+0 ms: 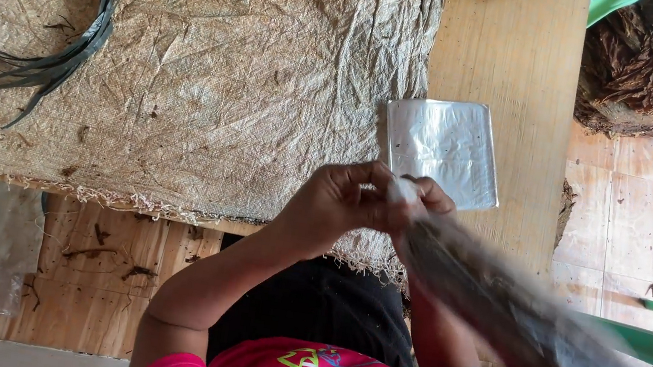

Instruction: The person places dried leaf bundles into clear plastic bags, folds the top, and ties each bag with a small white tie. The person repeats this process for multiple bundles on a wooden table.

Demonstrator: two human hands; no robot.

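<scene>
Both hands together at the top end of a long plastic-wrapped bundle (528,334), held above the bench (501,54) edge: left hand (332,202) and right hand (427,200) pinch it. Best to keep the pinch tight and the wrap taut, bundle steady; motion blur hides detail. Flat plastic bags (443,151) lie just beyond.

— How do the arms sit?

— Both bare forearms rise from the short pink sleeves, elbows bent, wrists converging in front of the chest.

— And the left hand (336,202)?

— Fingers curled, thumb pressed toward the fingertips in a pinch, knuckles up.

— The right hand (428,199)?

— It meets the left, fingertips touching it, also curled closed; its palm and wrist are mostly hidden.
</scene>
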